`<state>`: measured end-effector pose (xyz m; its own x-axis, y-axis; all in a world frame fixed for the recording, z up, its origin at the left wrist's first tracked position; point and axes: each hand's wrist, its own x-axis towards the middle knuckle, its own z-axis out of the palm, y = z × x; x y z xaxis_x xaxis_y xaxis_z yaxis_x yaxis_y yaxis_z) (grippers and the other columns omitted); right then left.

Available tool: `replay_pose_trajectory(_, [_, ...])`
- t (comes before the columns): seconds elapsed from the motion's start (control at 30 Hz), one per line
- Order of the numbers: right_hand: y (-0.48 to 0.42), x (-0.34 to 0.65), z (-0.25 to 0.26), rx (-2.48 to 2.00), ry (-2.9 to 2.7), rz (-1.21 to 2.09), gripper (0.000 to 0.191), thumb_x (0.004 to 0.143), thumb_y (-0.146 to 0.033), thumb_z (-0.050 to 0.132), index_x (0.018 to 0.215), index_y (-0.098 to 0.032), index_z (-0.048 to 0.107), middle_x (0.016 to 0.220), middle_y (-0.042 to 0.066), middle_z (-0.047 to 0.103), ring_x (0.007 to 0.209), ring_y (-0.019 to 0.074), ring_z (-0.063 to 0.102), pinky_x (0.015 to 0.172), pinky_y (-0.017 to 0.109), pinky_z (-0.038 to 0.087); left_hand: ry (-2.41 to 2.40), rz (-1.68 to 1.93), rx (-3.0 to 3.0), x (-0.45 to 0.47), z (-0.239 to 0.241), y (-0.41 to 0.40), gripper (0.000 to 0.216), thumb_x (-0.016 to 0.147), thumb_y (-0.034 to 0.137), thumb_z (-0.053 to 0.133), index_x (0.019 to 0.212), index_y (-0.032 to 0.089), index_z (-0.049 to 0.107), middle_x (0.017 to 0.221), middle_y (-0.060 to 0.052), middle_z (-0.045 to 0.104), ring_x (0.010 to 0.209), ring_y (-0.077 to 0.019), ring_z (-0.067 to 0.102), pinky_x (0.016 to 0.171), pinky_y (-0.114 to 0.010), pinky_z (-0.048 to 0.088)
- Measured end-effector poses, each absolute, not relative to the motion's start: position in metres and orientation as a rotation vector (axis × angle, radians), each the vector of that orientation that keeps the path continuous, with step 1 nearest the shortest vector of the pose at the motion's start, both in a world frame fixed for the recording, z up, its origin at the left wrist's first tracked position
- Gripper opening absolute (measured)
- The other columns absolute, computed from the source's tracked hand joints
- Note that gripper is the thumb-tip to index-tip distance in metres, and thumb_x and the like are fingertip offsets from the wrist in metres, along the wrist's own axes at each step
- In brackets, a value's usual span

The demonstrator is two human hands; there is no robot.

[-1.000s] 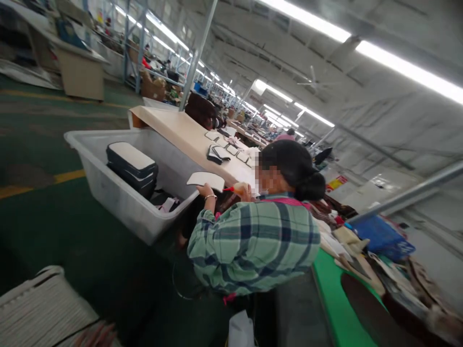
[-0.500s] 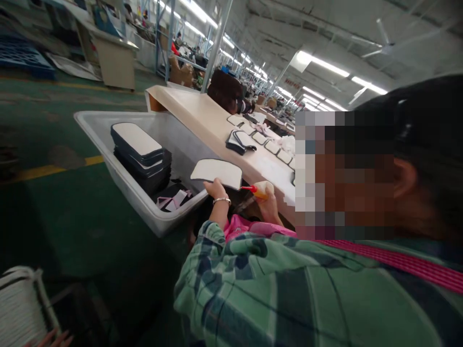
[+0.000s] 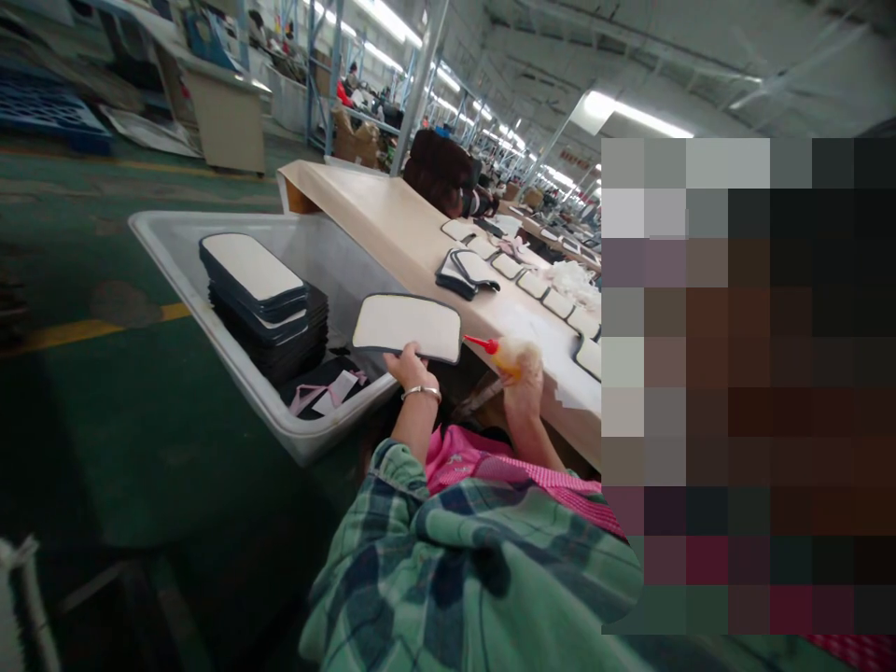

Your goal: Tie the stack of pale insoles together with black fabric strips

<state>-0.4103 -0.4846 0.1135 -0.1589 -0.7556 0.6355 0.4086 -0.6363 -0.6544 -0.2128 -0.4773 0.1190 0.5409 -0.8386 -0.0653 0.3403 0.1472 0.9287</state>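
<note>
Cannot tell own hands' state; co-worker's left hand (image 3: 415, 373) pinches a pad (image 3: 406, 323), right hand (image 3: 524, 390) clasps a bottle (image 3: 516, 355)

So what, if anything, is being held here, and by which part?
A co-worker's left hand holds a white panel by its near edge; their right hand grips a red-nozzled bottle around its body. The wearer's own hands are out of view.
</note>
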Motion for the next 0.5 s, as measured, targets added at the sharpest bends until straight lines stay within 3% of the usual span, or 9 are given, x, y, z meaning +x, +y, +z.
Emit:
replay_pose_trajectory(0.1, [-0.480, -0.400, 0.110, -1.330, 0.441, -2.062, 0.030, 0.085, -0.018, 0.058, 0.114, -0.015, 0.052, 0.110, 0.005, 0.058, 0.092, 0.0144, 0.059, 0.074, 0.030, 0.054, -0.488, -0.908, 1.114, -0.214, 0.118, -0.477, 0.022, 0.091, 0.011, 0.040, 0.112, 0.013, 0.044, 0.107, -0.008, 0.052, 0.082, -0.0116, 0.056, 0.060, -0.022, 0.047])
replay_pose_trajectory(0.17, [-0.477, -0.391, 0.105, -1.363, 0.481, -2.072, 0.029, 0.086, -0.018, 0.057, 0.114, -0.014, 0.051, 0.107, 0.004, 0.057, 0.089, 0.0127, 0.059, 0.073, 0.027, 0.053, -0.511, -0.922, 1.113, -0.210, 0.115, -0.475, 0.023, 0.092, 0.012, 0.037, 0.114, 0.012, 0.043, 0.109, -0.008, 0.052, 0.082, -0.0106, 0.057, 0.061, -0.021, 0.046])
replay_pose_trajectory(0.33, [-0.469, -0.383, 0.114, -1.533, 0.600, -1.798, 0.028, 0.087, -0.030, 0.055, 0.109, -0.013, 0.053, 0.101, 0.004, 0.060, 0.083, 0.0121, 0.060, 0.068, 0.028, 0.053, -0.649, -0.936, 1.167, -0.203, 0.111, -0.467, 0.025, 0.095, 0.017, 0.034, 0.118, 0.012, 0.041, 0.115, -0.007, 0.053, 0.087, -0.0106, 0.057, 0.065, -0.022, 0.046])
replay_pose_trajectory(0.4, [-0.463, -0.387, 0.131, -1.641, 0.630, -1.690, 0.030, 0.092, -0.034, 0.044, 0.106, -0.011, 0.056, 0.098, 0.005, 0.060, 0.079, 0.0100, 0.060, 0.068, 0.027, 0.052, -0.722, -0.926, 1.203, -0.204, 0.116, -0.464, 0.024, 0.096, 0.021, 0.035, 0.116, 0.011, 0.044, 0.115, -0.008, 0.054, 0.087, -0.0123, 0.057, 0.066, -0.024, 0.047])
replay_pose_trajectory(0.5, [-0.438, -0.389, 0.160, -1.888, 0.671, -1.548, 0.051, 0.098, -0.025, 0.009, 0.111, 0.001, 0.051, 0.103, 0.008, 0.054, 0.084, 0.0050, 0.056, 0.073, 0.026, 0.045, -0.874, -0.917, 1.250, -0.202, 0.130, -0.457, 0.026, 0.095, 0.029, 0.041, 0.112, 0.011, 0.050, 0.110, -0.009, 0.056, 0.087, -0.0162, 0.059, 0.069, -0.030, 0.050])
